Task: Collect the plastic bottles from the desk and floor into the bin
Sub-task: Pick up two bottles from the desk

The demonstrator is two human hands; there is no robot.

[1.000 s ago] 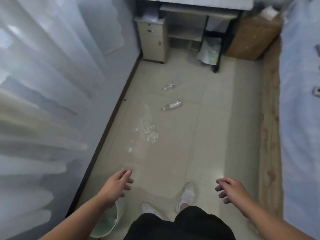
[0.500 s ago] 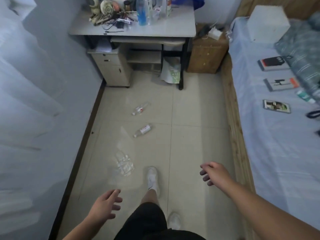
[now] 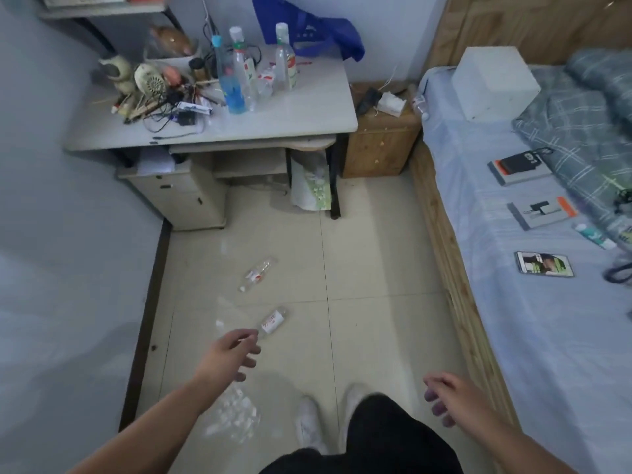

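Just short of the near bottle (image 3: 272, 322) on the floor, the left hand (image 3: 228, 354) reaches, grip wide and empty; next, close around it. Right hand (image 3: 448, 395) hangs loose, empty.

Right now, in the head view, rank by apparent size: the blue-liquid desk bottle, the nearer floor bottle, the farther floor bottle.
1. Blue-liquid desk bottle, clearly largest.
2. Farther floor bottle and nearer floor bottle: look alike; the left hand hides part of the nearer one, so unranked.

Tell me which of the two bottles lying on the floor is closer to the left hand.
The nearer floor bottle, with the red-and-white label, lying just beyond the left hand. The other floor bottle lies farther off, toward the desk.
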